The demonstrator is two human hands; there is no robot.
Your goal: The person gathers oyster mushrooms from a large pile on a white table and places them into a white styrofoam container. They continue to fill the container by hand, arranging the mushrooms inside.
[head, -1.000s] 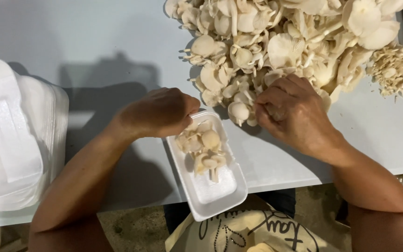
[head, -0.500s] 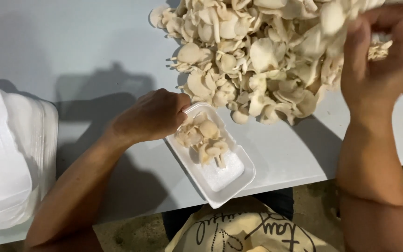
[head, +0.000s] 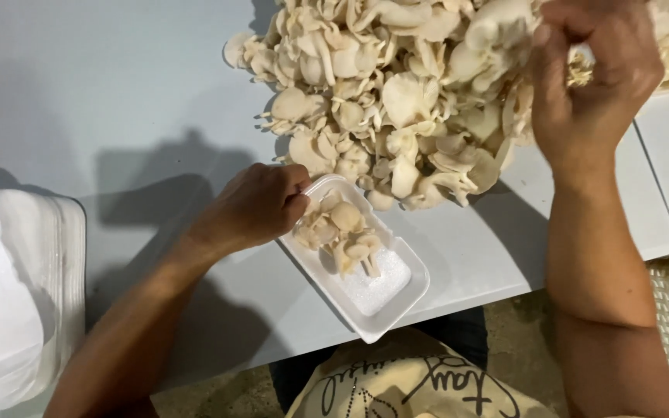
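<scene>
Tray (head: 385, 298) long axis diagonal, left hand (head: 261, 205) gripping upper-left end.

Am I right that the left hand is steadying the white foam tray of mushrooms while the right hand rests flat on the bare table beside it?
Not quite. The left hand does steady the white foam tray, which holds a few mushrooms. But in the head view the right hand is not flat on the bare table: it is raised over the big mushroom pile, fingers curled.

Produce-packing workstation: a bulk heap of oyster mushrooms (head: 412, 93) on a plain pale table (head: 118, 101), foam trays (head: 9, 310) stacked left of the hands.
</scene>
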